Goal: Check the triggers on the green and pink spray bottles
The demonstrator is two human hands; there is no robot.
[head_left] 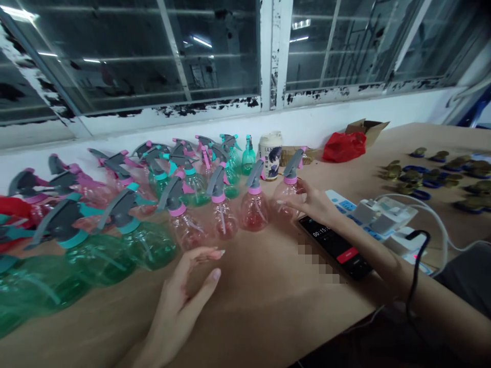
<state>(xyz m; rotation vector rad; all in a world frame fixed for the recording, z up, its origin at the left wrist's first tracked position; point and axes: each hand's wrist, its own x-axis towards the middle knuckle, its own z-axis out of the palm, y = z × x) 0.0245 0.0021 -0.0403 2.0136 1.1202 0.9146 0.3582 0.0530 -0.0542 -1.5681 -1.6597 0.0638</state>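
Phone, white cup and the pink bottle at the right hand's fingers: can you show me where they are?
Phone (334,247): head view, on its screen.
White cup (270,153): head view, on its printed side.
Pink bottle (285,192): head view, on its see-through body, below the collar.

A phone (333,247) displays "00:15" on its dark screen, the digits after it unclear; a cup (270,159) carries lettering beginning "IA", the rest hard to read.
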